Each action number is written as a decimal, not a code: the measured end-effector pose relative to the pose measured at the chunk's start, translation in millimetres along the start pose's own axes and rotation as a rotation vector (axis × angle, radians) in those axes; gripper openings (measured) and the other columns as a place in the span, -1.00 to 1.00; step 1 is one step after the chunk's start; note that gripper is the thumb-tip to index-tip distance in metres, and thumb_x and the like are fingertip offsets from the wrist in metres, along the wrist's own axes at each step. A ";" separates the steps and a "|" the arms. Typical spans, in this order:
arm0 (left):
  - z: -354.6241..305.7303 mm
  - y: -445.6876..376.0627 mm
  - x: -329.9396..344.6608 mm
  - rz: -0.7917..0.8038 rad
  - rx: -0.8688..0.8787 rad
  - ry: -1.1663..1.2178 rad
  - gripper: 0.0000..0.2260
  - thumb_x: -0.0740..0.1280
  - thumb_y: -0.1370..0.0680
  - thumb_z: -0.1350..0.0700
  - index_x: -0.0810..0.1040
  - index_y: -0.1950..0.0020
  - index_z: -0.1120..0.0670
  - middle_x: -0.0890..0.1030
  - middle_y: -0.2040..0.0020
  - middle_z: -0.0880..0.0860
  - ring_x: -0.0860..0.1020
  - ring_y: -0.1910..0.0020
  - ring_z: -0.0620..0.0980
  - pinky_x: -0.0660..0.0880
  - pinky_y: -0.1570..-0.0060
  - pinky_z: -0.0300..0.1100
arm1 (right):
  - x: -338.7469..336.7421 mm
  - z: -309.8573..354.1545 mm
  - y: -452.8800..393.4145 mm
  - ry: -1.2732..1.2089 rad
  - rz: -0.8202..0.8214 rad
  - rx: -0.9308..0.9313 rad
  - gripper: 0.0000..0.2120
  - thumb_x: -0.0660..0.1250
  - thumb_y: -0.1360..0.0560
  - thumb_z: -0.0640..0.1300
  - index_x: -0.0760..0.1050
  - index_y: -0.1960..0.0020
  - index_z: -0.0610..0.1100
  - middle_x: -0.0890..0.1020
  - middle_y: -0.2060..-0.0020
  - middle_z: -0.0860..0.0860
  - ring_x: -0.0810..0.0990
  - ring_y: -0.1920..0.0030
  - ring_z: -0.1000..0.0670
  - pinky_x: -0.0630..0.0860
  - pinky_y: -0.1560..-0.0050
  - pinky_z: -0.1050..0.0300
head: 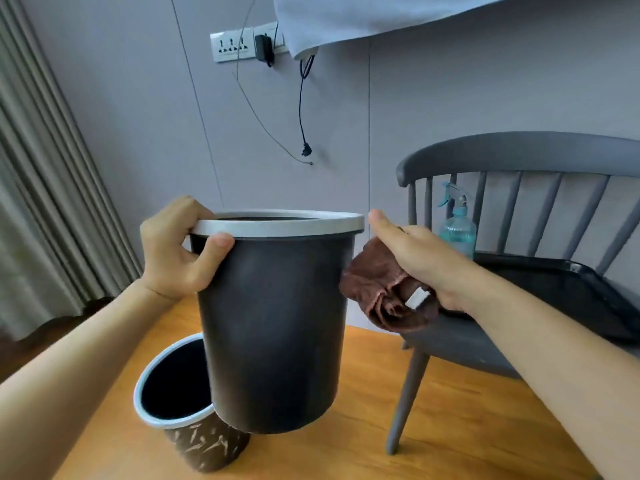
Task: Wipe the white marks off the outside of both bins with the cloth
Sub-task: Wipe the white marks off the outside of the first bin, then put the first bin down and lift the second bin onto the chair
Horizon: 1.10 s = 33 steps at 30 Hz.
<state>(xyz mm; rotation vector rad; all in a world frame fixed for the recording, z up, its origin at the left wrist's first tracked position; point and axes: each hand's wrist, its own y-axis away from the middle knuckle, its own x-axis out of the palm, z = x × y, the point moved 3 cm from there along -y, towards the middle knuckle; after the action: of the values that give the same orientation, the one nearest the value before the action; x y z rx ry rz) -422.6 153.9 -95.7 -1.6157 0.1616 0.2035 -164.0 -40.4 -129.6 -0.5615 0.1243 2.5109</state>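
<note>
My left hand [180, 249] grips the grey rim of a dark bin [273, 327] and holds it upright in the air; its side facing me looks dark and plain. My right hand [412, 252] holds a bunched brown cloth [377, 292] against the bin's right side, just under the rim. A second bin [188, 424] stands on the wooden floor below and to the left, with white scribbled marks on its lower outside wall. The held bin hides part of its right side.
A grey chair [519, 157] stands at the right with a black tray [571, 292] and a blue spray bottle [457, 226] on its seat. Curtains [45, 188] hang at the left. Cables dangle from a wall socket [239, 45] behind the bin.
</note>
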 end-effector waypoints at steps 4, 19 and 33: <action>10.3 38.9 -4.9 0.013 0.047 -0.088 -0.50 0.28 -0.60 -0.18 0.50 0.33 0.20 0.39 0.38 0.02 0.32 0.39 -0.01 0.26 0.25 -0.29 | 38.7 -16.2 -27.2 -0.078 0.101 0.149 -0.29 0.32 -0.36 0.57 0.60 -0.17 -0.01 0.78 0.13 0.00 0.77 0.04 -0.08 0.67 -0.15 -0.10; 37.3 198.0 44.5 0.427 0.006 -0.009 -0.70 0.30 -0.58 -0.23 0.48 0.07 0.00 0.49 0.16 -0.06 0.41 0.11 -0.09 0.31 -0.08 -0.21 | 102.5 -122.1 -75.3 0.118 0.082 0.320 -0.79 0.42 -0.38 0.00 0.50 0.22 -0.13 0.50 0.34 -0.13 0.53 0.31 -0.10 0.42 0.23 0.02; 71.6 321.2 93.5 0.680 -0.526 -0.136 -0.85 0.63 -0.37 0.09 0.70 0.16 -0.04 0.61 0.15 -0.17 0.48 -0.09 0.02 0.47 -0.07 0.03 | 173.4 -261.7 -125.5 0.167 -0.094 0.180 -0.70 0.32 -0.33 0.19 0.54 0.12 -0.02 0.65 0.25 0.07 0.63 0.18 0.04 0.62 0.12 -0.02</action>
<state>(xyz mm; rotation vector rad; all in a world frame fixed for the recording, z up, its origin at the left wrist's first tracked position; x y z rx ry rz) -407.2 209.6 -432.9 -2.0079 0.5905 0.9396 -131.4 98.9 -435.9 -0.6849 0.3746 2.3303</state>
